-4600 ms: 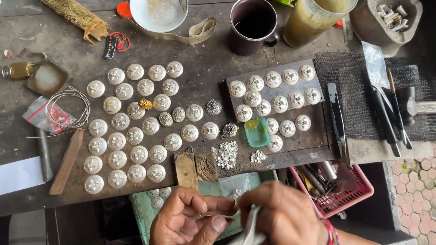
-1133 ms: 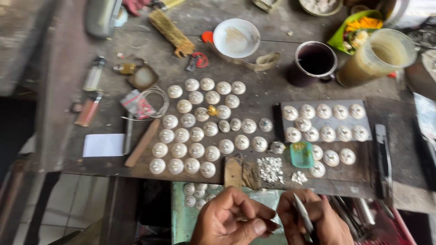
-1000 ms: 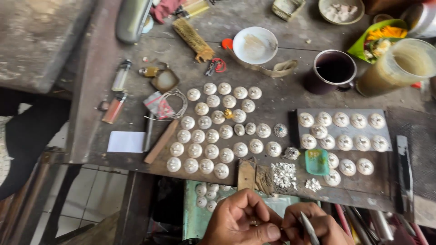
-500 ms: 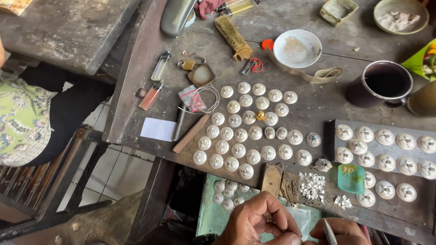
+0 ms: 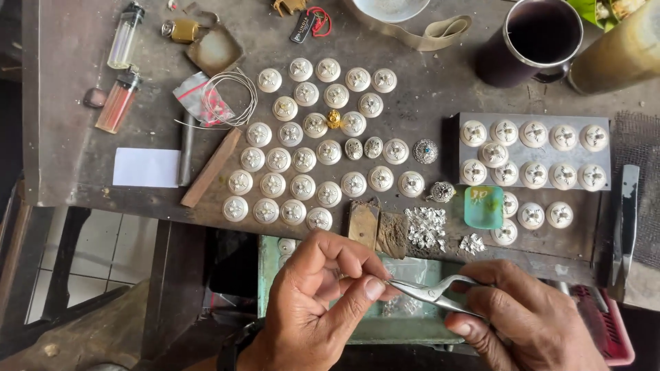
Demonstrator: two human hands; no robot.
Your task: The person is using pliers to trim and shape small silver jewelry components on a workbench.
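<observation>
Below the table (image 5: 82,82) edge, the right hand (image 5: 522,319) closes on steel tweezers (image 5: 430,292); their tips meet the left hand (image 5: 320,302), whose fingers (image 5: 361,292) pinch a piece too small to identify. Judged light, easily dropped; gripped by the edges.

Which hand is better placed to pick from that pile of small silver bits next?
Right, probably. The right hand holds the tweezers, and the silver bits lie just above their tips. The left hand is pinched shut near the tips.
</observation>
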